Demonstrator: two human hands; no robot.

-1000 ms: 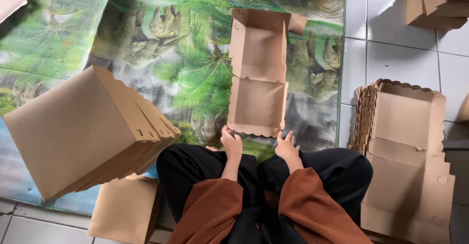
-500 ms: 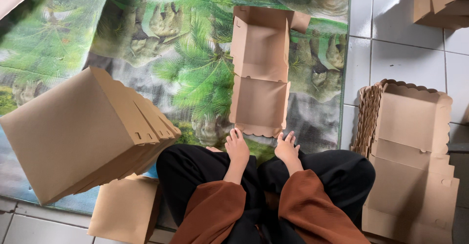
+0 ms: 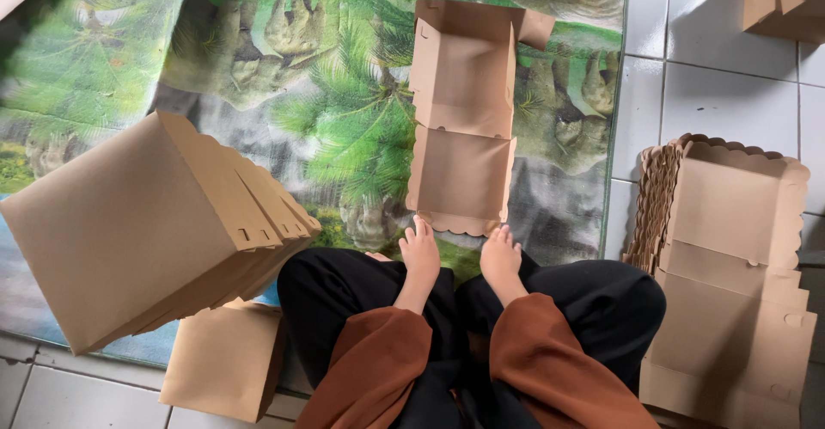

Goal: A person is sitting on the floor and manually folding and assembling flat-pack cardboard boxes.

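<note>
A printed jungle mat covers the floor. A stack of folded brown boxes leans at nine o'clock, and flat scallop-edged blanks wait at three. The half-folded cardboard box lies at twelve, just beyond both hands. Left hand and right hand rest open-fingered, holding nothing, near its scalloped edge.

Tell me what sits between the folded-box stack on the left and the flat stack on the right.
In the head view, the open cardboard box lies on the printed mat between them, with both hands at its scalloped near edge.
</note>
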